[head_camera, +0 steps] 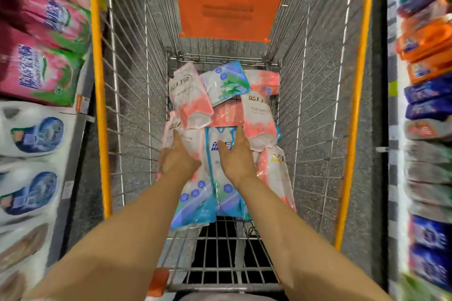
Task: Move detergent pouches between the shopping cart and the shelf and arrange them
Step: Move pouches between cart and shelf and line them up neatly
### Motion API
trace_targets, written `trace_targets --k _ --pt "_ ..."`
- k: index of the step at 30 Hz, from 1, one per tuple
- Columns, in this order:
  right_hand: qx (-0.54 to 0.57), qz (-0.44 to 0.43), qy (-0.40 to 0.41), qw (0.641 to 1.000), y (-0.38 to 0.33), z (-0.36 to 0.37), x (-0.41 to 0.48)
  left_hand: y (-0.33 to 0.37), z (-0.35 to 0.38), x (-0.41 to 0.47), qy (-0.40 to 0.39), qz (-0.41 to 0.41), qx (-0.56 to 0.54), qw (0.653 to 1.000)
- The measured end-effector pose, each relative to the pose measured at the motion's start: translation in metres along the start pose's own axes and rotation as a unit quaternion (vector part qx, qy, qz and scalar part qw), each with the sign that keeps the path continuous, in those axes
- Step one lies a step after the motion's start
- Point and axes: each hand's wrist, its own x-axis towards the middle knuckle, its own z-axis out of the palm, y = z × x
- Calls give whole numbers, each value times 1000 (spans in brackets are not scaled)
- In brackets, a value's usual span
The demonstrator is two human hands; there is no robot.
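Several detergent pouches lie in the wire shopping cart [137,95]. A blue and white pouch [215,193] lies in the middle, nearest me. Coral and white pouches lie around it: one at the far left [188,95], one on the right [259,110], another at the lower right [276,173]. A second blue pouch [225,82] rests at the far end. My left hand [177,157] reaches down with straight fingers onto a coral pouch beside the blue one. My right hand [236,154] lies flat on the blue pouch, fingers extended.
The cart's orange flap [227,7] stands at the far end, and yellow rails [96,80] run along both sides. Shelves of pink and white pouches [44,66] sit close on the left. Orange and blue packs [425,68] fill the shelf on the right.
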Motion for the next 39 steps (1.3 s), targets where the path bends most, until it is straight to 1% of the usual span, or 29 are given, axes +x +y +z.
trace_targets --k 3,5,8,9,10,11,13,14,16,19,20,23,25,28,31,33,35,39 --pt "13 9 -14 1000 1 6 1 6 -2 1 27 13 81 996" --pt "28 22 -26 999 2 8 -1 10 -8 0 48 20 114 992" --pt "62 85 -70 992 1 8 -4 14 -26 -11 69 36 114 990" --pt "92 117 -87 985 2 9 -7 15 -32 -18 75 37 116 990" --pt "141 153 -105 972 2 11 -10 16 -36 -28 80 38 119 989" --pt "208 195 -124 950 3 12 -14 17 -38 -41 84 44 117 989" --pt "347 270 -169 882 -1 8 -31 18 -34 -71 95 69 101 988" --pt "378 286 -188 860 -1 5 -38 18 -31 -88 104 84 90 987" --pt "393 286 -213 847 0 -3 -52 22 -26 -120 129 107 82 982" --pt "399 252 -213 856 4 -20 -72 31 -23 -162 162 143 59 975" --pt "422 238 -216 848 3 -26 -80 34 -22 -177 174 156 54 971" --pt "530 164 -235 798 -1 -44 -105 41 -23 -222 244 179 80 950" --pt "552 91 -253 789 -4 -55 -121 44 -25 -255 282 178 95 938" --pt "552 4 -281 785 -16 -69 -151 42 -29 -298 341 182 80 919" --pt "560 -64 -283 776 -36 -75 -184 22 -38 -333 382 188 8 905" --pt "567 -115 -276 767 -54 -77 -209 0 -46 -351 420 200 -32 884" --pt "548 -174 -285 768 -74 -75 -235 -23 -57 -368 456 212 -60 862" --pt "479 -269 -339 764 -120 -64 -305 -74 -90 -410 518 215 -140 816"
